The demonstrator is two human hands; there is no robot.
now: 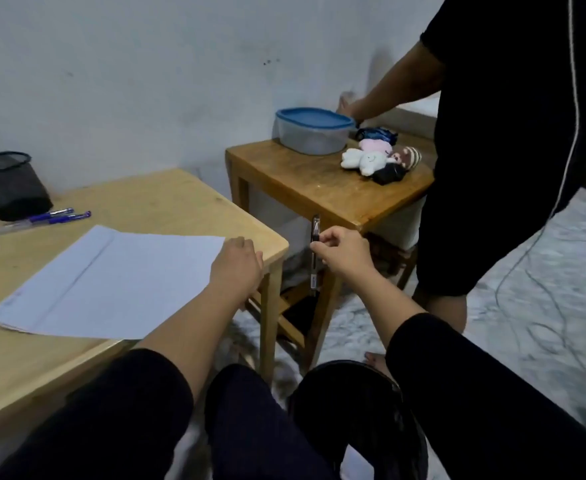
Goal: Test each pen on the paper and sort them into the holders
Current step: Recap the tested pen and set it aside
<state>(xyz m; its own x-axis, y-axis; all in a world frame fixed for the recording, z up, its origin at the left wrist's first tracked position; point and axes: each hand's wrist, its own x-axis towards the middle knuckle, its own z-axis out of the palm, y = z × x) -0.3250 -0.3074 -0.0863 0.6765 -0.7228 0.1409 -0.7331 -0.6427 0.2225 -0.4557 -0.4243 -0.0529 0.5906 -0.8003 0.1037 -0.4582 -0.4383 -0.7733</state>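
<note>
Right hand out past the surface edge, fingers pinching a pen held upright in the air. Left hand resting on the paper corner, fingers curled down loosely. Two pens beside a holder, far left.

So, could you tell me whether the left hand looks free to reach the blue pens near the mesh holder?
Probably yes: the left hand holds nothing, and only flat paper lies between it and the blue pens.

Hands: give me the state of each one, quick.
Left hand: rests on the right edge of the paper, holding nothing.
Right hand: pinches a black pen, held upright beyond the table's edge.
</note>
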